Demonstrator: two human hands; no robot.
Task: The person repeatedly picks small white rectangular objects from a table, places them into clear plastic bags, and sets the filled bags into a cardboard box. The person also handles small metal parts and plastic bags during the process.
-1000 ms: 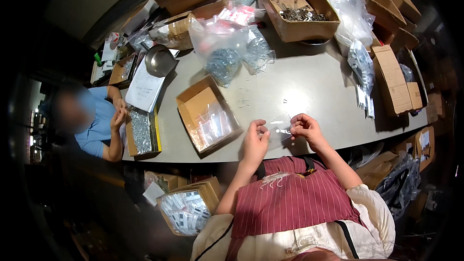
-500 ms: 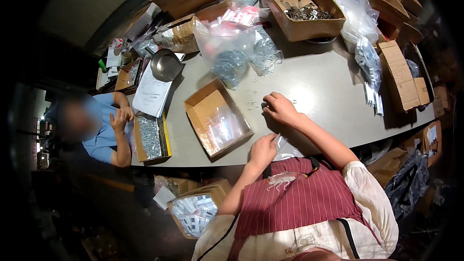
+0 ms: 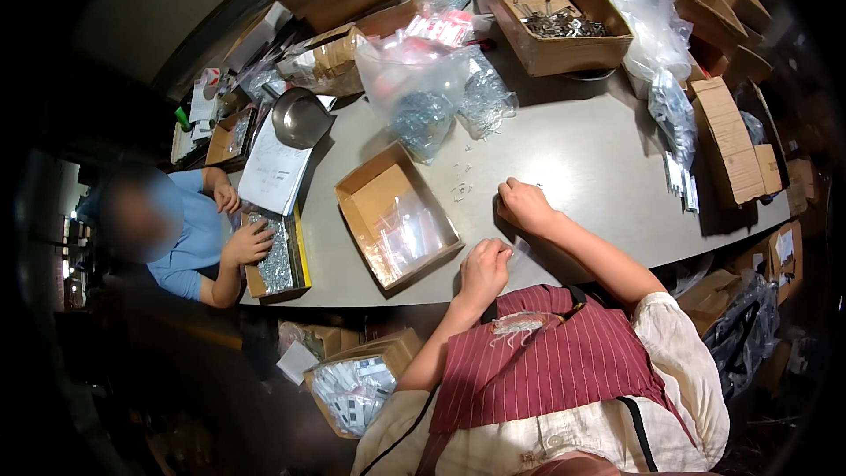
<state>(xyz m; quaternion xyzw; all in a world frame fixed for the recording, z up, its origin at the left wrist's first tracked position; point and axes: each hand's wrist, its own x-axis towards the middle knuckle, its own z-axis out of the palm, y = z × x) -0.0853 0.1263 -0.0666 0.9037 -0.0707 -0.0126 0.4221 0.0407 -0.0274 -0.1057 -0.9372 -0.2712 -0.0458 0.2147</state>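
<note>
Close to the table's near edge, my left hand point(image 3: 484, 273) pinches a small clear plastic bag point(image 3: 520, 252) between its fingers. Just beyond it and to the right, my right hand point(image 3: 526, 206) hovers with its fingers curled together; whatever they hold is hidden. Several loose small screws point(image 3: 459, 189) lie on the table left of my right hand. An open cardboard box point(image 3: 351, 197) with flat clear bags point(image 3: 407, 234) in it stands left of my hands.
Bulging bags of metal screws point(image 3: 421, 123) sit farther back. A carton of metal parts point(image 3: 555, 55) stands behind, and wrapped metal strips point(image 3: 679, 172) lie right. At left, a co-worker's hand point(image 3: 249, 244) reaches into a tray of screws point(image 3: 279, 266) near a metal scoop point(image 3: 301, 117).
My right hand has moved right, away from the loose screws, and its fingers have closed. My left hand has lifted the bag slightly. The co-worker's hand has lowered into the screw tray.
</note>
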